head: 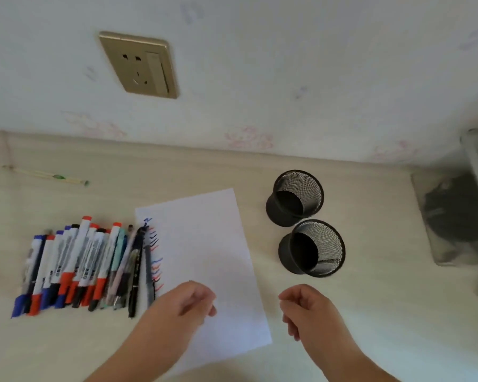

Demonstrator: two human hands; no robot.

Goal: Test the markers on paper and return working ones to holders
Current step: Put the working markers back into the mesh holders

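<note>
A row of several markers and pens (75, 267) with red, blue and black caps lies side by side on the table, left of a white sheet of paper (207, 244). Short red, blue and black test strokes (155, 252) run down the paper's left edge. Two black mesh holders (295, 198) (313, 248) stand to the right of the paper, both without markers in them. My left hand (189, 301) hovers over the paper's lower left with fingers loosely curled, holding nothing. My right hand (305, 308) hangs right of the paper, below the nearer holder, also loosely curled, nothing in it.
A thin stick with green marks (46, 175) lies at the far left near the wall. A gold wall socket (140, 64) sits above the table. A clear box with dark contents (453, 216) stands at the right edge.
</note>
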